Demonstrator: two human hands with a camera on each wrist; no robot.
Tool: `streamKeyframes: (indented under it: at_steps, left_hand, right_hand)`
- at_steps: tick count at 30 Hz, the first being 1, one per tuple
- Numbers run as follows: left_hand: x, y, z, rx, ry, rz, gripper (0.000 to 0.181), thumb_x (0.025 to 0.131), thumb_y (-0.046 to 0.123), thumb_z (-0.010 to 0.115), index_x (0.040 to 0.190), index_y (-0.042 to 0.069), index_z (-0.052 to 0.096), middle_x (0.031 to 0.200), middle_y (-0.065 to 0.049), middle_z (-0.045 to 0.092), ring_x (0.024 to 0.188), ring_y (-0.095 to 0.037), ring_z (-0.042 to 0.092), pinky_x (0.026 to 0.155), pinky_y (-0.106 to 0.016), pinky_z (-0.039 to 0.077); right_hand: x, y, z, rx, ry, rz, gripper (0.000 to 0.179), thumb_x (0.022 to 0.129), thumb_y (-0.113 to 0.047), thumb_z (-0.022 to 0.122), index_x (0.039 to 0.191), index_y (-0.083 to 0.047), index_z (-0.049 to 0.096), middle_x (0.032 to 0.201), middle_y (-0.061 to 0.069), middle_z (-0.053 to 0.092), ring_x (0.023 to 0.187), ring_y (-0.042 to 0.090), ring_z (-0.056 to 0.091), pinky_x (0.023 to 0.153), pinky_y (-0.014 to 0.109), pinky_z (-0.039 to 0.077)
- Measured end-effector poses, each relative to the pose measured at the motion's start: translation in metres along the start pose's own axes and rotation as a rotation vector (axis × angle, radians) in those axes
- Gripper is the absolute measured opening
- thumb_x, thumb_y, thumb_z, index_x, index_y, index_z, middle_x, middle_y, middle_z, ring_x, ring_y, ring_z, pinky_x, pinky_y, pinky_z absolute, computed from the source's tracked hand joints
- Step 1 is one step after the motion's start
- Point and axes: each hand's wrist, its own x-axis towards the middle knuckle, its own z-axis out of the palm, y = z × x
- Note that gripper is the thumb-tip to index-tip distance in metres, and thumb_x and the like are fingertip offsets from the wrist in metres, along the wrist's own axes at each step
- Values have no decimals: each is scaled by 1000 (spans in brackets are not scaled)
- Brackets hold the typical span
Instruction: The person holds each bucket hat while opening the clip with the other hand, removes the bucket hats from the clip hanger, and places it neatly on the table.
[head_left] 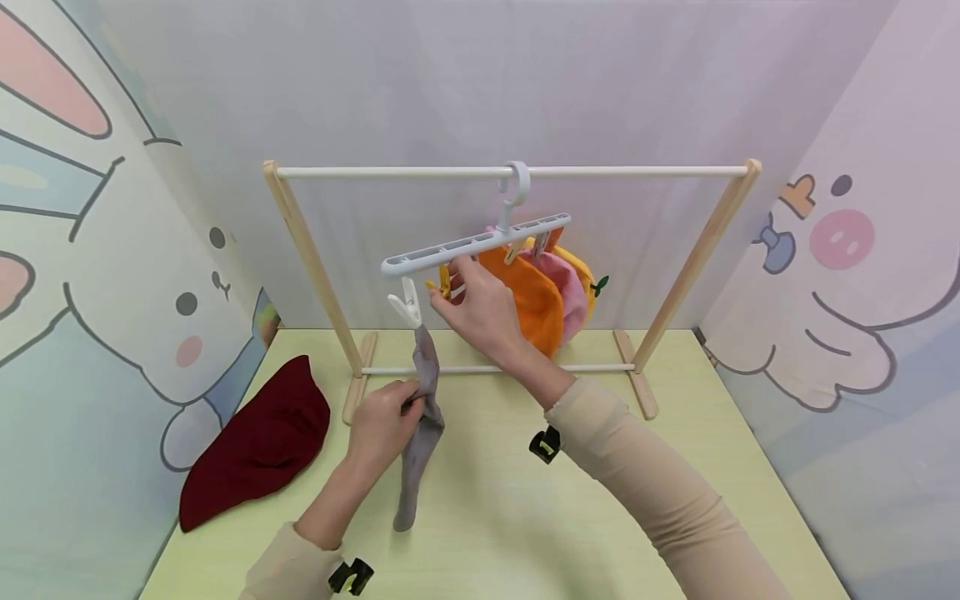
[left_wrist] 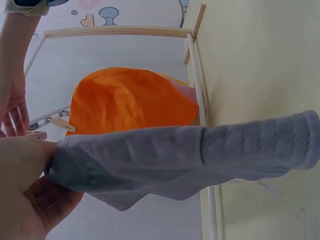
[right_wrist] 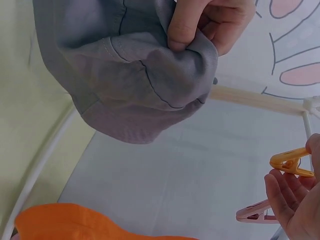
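My left hand (head_left: 384, 421) pinches a grey fabric hat (head_left: 427, 425), which hangs folded and narrow below the hanger. In the left wrist view the hat's (left_wrist: 150, 160) stitched edge points right. A white clip (head_left: 408, 304) sits at the hat's upper end; whether it grips the cloth I cannot tell. My right hand (head_left: 483, 308) is just under the pale hanger (head_left: 465, 246), thumb and fingers pinching a yellow clip (right_wrist: 291, 162). A pink clip (right_wrist: 256, 212) is beside those fingers. Orange (head_left: 528, 300), pink (head_left: 567, 283) and yellow (head_left: 588, 275) hats hang at the hanger's right part.
The hanger hooks over the white top bar (head_left: 390, 172) of a wooden-legged rack (head_left: 307, 250). On the pale yellow table (head_left: 487, 525), a dark red hat (head_left: 262, 442) lies left of the rack. Cartoon-printed walls stand at both sides.
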Motion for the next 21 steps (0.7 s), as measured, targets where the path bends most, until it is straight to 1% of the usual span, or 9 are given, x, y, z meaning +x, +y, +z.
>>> streamKeyframes:
  at_steps: [4, 9, 12, 15, 17, 21]
  left_hand:
    - [-4, -7, -2, 21, -20, -20, 13, 71, 1, 71, 75, 12, 65, 65, 1, 59, 53, -9, 50, 47, -26, 40]
    - [-8, -15, -4, 45, -33, -23, 14, 70, 2, 72, 79, 11, 67, 67, -1, 61, 55, -11, 55, 48, -28, 43]
    - [-9, -20, -5, 54, -14, -8, 15, 68, 2, 73, 79, 10, 67, 66, -1, 61, 54, -12, 54, 46, -28, 41]
    - [-11, -25, -5, 71, 17, 22, 15, 66, 1, 72, 77, 10, 66, 65, -1, 60, 51, -12, 54, 43, -27, 39]
    - [-12, -29, -6, 86, 23, 24, 15, 65, 1, 72, 77, 10, 66, 65, -1, 60, 51, -13, 54, 41, -27, 38]
    - [-13, -33, -9, 103, -16, -17, 15, 67, 2, 72, 78, 11, 66, 67, -1, 61, 53, -16, 56, 41, -28, 38]
  right_hand:
    - [0, 0, 1, 0, -9, 10, 25, 82, -28, 65, 97, -12, 53, 89, 0, 62, 70, 8, 65, 59, 19, 50]
    - [0, 0, 1, 11, -20, 19, 26, 82, -28, 65, 98, -11, 53, 89, 1, 62, 71, 9, 65, 60, 20, 51]
    - [0, 0, 0, 18, -22, 18, 26, 82, -27, 65, 98, -11, 53, 89, 1, 62, 72, 12, 66, 60, 20, 51]
    - [0, 0, 0, 29, -26, 19, 26, 82, -27, 65, 98, -11, 53, 89, 2, 62, 72, 13, 66, 60, 20, 51]
    - [0, 1, 0, 28, -27, 21, 26, 82, -27, 65, 99, -11, 53, 90, 1, 61, 72, 12, 66, 60, 20, 51]
    - [0, 1, 0, 27, -26, 22, 26, 82, -27, 65, 99, -11, 53, 90, 1, 61, 72, 12, 66, 60, 20, 51]
